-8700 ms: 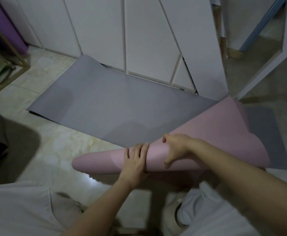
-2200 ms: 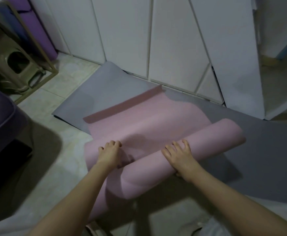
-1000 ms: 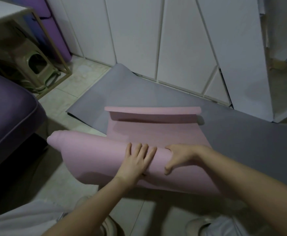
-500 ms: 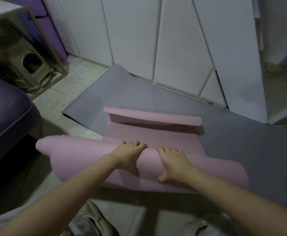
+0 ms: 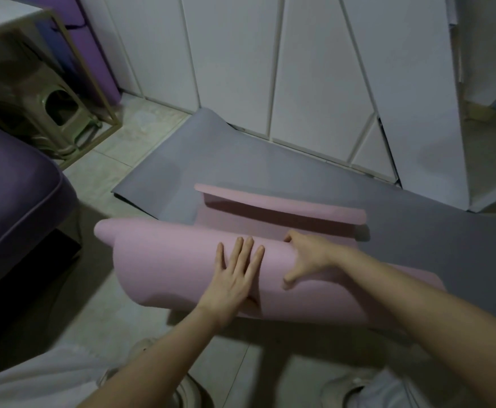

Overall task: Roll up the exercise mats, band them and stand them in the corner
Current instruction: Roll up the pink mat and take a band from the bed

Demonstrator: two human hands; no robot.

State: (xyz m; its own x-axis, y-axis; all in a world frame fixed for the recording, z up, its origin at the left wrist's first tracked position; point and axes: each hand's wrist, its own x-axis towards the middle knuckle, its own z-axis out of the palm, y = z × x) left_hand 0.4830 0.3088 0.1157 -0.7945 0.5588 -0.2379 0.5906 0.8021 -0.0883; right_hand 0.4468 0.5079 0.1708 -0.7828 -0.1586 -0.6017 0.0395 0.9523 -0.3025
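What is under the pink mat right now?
The grey mat lies flat beneath the unrolled stretch of the pink mat and shows on both sides. The roll's left end sticks out over tiled floor. Whatever lies directly beneath the roll is covered.

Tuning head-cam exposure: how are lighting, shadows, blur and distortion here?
Head view: dim, no glare; deep shadow beside the purple seat and under the pink mat; wide angle tilts the white cabinet doors; left hand and right hand show clear edges, little blur.
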